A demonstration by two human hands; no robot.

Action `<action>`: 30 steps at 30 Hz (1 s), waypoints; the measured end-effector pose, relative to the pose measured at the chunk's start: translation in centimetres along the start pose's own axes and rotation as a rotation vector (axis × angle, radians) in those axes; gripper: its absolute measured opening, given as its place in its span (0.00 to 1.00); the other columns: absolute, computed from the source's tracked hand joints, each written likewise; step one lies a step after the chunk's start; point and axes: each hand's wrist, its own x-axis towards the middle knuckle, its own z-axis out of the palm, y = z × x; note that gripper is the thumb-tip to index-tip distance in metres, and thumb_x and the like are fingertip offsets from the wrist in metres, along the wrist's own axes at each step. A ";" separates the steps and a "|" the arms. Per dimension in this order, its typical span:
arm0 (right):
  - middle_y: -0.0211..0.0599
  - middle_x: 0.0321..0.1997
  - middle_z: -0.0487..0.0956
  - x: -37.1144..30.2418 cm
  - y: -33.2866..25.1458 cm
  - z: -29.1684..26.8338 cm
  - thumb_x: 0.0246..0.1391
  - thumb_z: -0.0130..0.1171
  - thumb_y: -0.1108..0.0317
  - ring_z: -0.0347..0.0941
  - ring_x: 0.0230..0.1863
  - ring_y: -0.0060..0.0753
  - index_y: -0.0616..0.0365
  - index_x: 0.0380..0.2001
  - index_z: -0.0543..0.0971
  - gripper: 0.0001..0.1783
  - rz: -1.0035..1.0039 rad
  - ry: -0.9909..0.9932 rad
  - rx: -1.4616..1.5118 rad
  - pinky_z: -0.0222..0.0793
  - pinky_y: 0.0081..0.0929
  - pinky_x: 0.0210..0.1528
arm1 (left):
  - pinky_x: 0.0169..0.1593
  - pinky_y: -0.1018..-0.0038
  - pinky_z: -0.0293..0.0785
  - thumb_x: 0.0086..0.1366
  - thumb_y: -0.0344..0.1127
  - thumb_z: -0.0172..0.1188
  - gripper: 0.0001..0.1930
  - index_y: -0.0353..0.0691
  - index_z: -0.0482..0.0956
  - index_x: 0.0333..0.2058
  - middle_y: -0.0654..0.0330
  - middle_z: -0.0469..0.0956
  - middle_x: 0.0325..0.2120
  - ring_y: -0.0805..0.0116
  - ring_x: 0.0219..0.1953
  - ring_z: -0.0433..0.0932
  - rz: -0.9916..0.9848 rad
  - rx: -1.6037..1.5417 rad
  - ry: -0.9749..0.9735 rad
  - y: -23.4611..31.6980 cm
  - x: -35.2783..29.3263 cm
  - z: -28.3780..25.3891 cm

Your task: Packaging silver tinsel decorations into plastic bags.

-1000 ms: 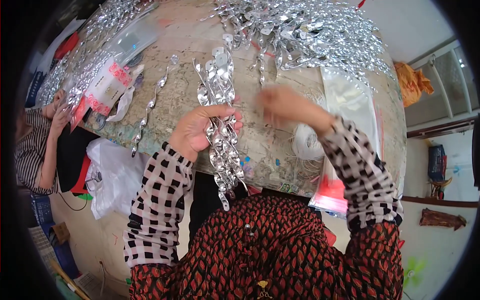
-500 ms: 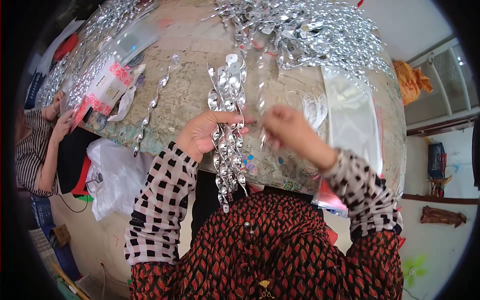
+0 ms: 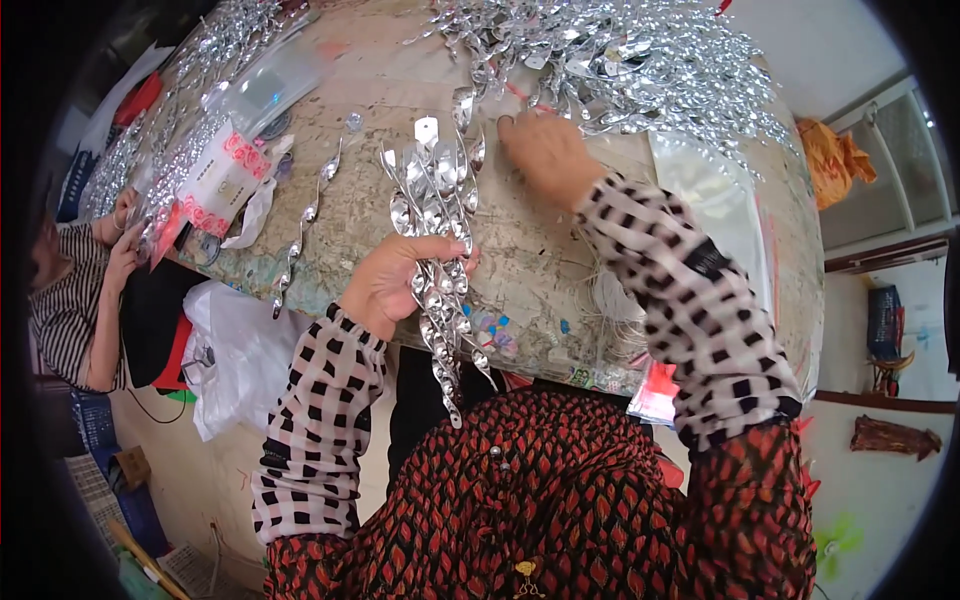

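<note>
My left hand is closed around a bundle of silver twisted foil strips, its thumb laid across their front. The strips hang upright over the table's near edge, flat pierced tabs at the top and lower ends reaching toward my lap. One strip stands higher than the others. My right hand is farther out over the table, just short of the large heap of silver strips. Its fingers are curled, and their tips are mostly hidden, so anything in them does not show.
A single twisted strip lies to the left. Clear plastic sleeves and white string lie on the right. Beyond a pink-and-white tissue pack, another person's hands work at the left. A white plastic bag hangs below the table.
My right hand has moved away from beside the bundle, up and forward toward the heap. The bundle in my left hand has shifted slightly left, its upper ends more spread.
</note>
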 end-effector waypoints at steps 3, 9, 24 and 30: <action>0.45 0.33 0.75 1.1 1.5 0.4 0.46 0.50 0.74 0.75 0.34 0.47 0.59 0.31 0.74 0.07 -0.078 -0.060 -0.093 0.71 0.37 0.32 | 0.36 0.72 0.80 0.54 0.23 0.60 0.12 0.26 0.75 0.37 0.51 0.80 0.31 0.65 0.30 0.80 0.007 -0.004 0.004 0.1 0.1 -0.1; 0.42 0.35 0.73 -3.5 -0.9 -4.7 0.49 0.48 0.72 0.73 0.33 0.46 0.58 0.35 0.72 0.09 -0.195 0.028 0.207 0.70 0.38 0.35 | 0.37 0.72 0.80 0.55 0.23 0.60 0.10 0.26 0.75 0.37 0.52 0.79 0.30 0.66 0.30 0.80 0.074 0.010 0.051 -0.8 -0.4 -2.8; 0.40 0.38 0.71 0.3 -1.5 -3.0 0.54 0.47 0.68 0.73 0.39 0.42 0.57 0.39 0.72 0.10 -0.525 0.004 0.180 0.70 0.34 0.42 | 0.35 0.72 0.79 0.56 0.24 0.59 0.07 0.29 0.76 0.35 0.54 0.80 0.29 0.66 0.29 0.80 -0.112 -0.140 -0.053 -0.2 0.1 -2.1; 0.43 0.37 0.70 -3.2 -1.0 -6.1 0.48 0.51 0.74 0.71 0.37 0.46 0.58 0.41 0.70 0.14 -0.345 0.134 0.354 0.70 0.36 0.37 | 0.34 0.72 0.78 0.57 0.26 0.59 0.07 0.30 0.76 0.35 0.54 0.80 0.28 0.66 0.28 0.80 -0.075 -0.144 -0.042 -0.1 -0.4 -1.9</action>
